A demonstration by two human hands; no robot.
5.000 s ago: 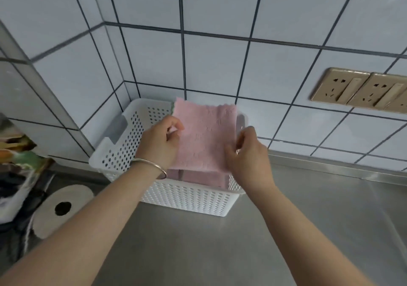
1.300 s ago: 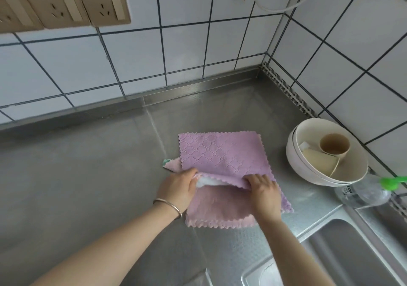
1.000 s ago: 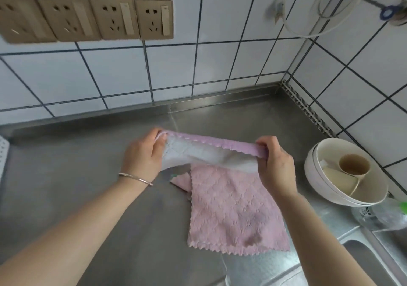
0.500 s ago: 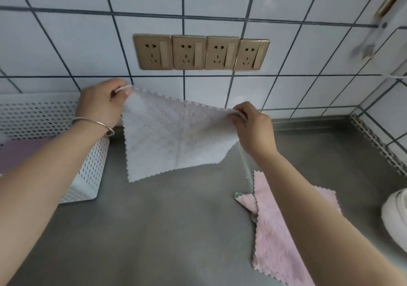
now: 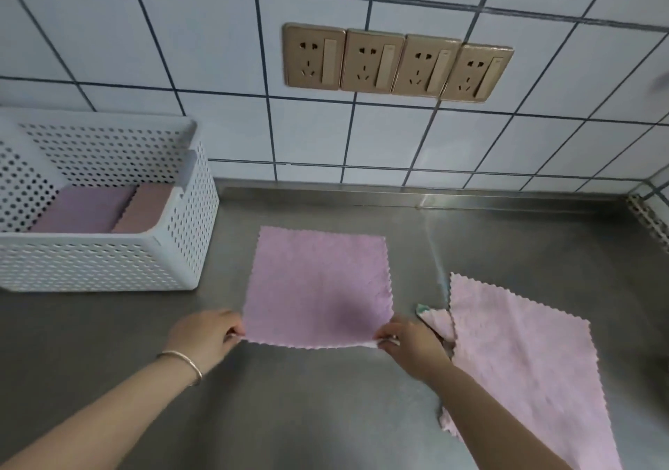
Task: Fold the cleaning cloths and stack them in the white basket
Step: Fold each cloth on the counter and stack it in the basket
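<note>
A lilac cloth (image 5: 318, 288) lies spread flat on the steel bench (image 5: 325, 415), about midway along it and a little out from the back edge. The left hand (image 5: 206, 335) pinches its near left corner and the right hand (image 5: 412, 342) pinches its near right corner, both corners lifted just off the steel. A thin bangle (image 5: 184, 361) sits on the left wrist.

The white basket (image 5: 108, 259) stands at the bench's left end, against the tiled wall (image 5: 144, 53). Inside it two folded cloths lie side by side, a lilac one (image 5: 79, 208) to the left and a pink one (image 5: 144, 208) to the right, touching.

Toward the right end of the bench lies a pink cloth (image 5: 525, 353), unfolded, with a bit of green cloth (image 5: 421, 309) showing from under its left corner. The right forearm crosses over its near edge. Four brass sockets (image 5: 396, 62) run in a row on the wall.
</note>
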